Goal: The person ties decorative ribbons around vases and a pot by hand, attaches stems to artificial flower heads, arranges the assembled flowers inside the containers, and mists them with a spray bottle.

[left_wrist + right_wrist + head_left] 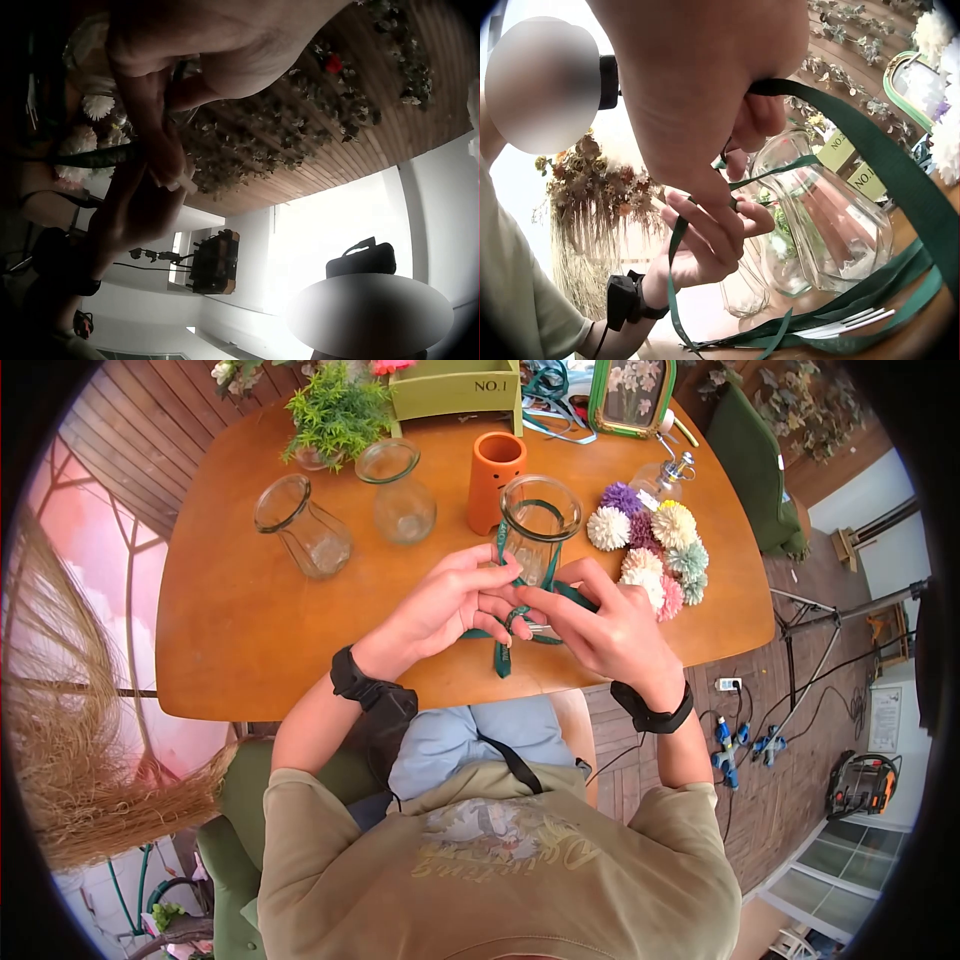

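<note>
A glass vase (541, 550) stands near the table's front edge, a dark green ribbon (502, 660) passing round its neck. In front of it my left hand (440, 605) pinches the ribbon close to the glass, fingers spread below the thumb. My right hand (618, 625) meets it from the other side and grips the ribbon between thumb and fingers. From the right hand a wide ribbon length (885, 157) runs down in the right wrist view. More ribbon lies on the table beside thin white sticks (847, 324). The fingers hide where the ribbon strands cross.
Two more glass vases (318, 545) (405, 510) stand to the left. Behind are an orange pot (487, 490), a green plant (340, 412) and a green planter box (455, 395). Pompom flowers (675, 525) and a spray bottle (662, 478) sit at the right.
</note>
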### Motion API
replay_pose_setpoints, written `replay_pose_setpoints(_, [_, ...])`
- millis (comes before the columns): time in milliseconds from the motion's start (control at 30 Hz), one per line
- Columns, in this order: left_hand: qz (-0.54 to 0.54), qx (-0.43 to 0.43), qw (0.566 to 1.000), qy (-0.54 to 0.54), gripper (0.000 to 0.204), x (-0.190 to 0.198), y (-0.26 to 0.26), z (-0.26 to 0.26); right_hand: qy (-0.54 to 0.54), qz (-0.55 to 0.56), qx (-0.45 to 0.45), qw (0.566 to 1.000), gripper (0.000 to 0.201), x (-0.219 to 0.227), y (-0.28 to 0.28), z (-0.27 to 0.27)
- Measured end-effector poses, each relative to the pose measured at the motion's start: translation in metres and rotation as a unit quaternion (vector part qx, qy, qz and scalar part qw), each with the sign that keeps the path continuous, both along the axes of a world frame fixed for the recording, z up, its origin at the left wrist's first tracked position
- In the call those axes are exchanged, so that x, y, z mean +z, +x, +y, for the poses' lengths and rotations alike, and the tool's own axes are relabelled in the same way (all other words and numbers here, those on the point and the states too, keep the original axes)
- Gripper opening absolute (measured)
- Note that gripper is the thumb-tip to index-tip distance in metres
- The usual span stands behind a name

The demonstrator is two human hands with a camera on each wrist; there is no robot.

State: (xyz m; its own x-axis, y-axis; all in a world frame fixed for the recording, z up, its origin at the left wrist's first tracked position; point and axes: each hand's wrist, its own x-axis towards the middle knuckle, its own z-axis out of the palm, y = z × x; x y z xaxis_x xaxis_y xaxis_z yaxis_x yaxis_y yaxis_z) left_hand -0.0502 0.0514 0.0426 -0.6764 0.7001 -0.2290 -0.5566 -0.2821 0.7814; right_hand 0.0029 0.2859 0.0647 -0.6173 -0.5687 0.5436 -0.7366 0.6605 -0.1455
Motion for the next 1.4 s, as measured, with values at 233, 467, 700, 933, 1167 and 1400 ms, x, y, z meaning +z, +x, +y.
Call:
replay_pose_setpoints(233, [0.037,-0.025,0.998,-0.042,0.022,0.001,0.003,0.001,-0.085,-0.027,0.01,0.996,0.025,-0.009,-0.003,-0.002])
replay_pose_setpoints(467, [0.112,0.038,0.991,-0.066,0.017,0.0,0.012,0.003,-0.323,-0.153,-0.2,0.912,0.011,-0.012,-0.004,-0.026])
replay_pose_setpoints(700, [0.149,0.044,0.986,-0.053,0.022,0.009,0.013,0.001,-0.266,-0.186,-0.095,0.941,0.013,-0.017,-0.006,-0.02])
replay_pose_setpoints(933, [0.249,0.028,0.964,-0.088,0.038,0.002,0.01,0.002,-0.292,-0.372,-0.082,0.877,0.019,-0.011,-0.012,-0.008])
replay_pose_setpoints(1167, [0.242,-0.004,0.969,-0.05,0.041,0.006,0.003,-0.005,-0.231,-0.31,-0.081,0.919,0.019,-0.01,-0.011,-0.003])
replay_pose_setpoints(1400, [0.159,-0.017,0.987,0.009,0.052,0.01,0.005,-0.008,-0.194,-0.3,-0.009,0.934,0.015,-0.005,-0.015,0.005])
